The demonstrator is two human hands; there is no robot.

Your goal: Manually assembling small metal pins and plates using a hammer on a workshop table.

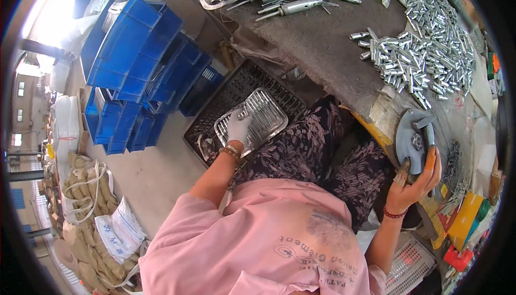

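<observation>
My left hand (238,127), in a pale glove, is over a shiny metal tray (276,103) filled with rows of silver rods. Its fingers are curled together; whatever they pinch is too small to make out. Beneath the tray is a dark plastic crate (207,113), beside my left thigh. On the right, my right hand (416,182) closes around the lower edge of a round grey metal disc (404,136), with a metal bar (428,134) across its right side. One finger has an orange cover, and the thumb has a dark one.
The grey workbench (322,42) carries a large heap of small silver metal tubes (424,58), and bigger metal tool parts (293,7) at its far edge. Blue plastic bins (129,48) stand stacked at left. Sacks (88,203) lie on the floor; a white perforated basket (411,265) is below right.
</observation>
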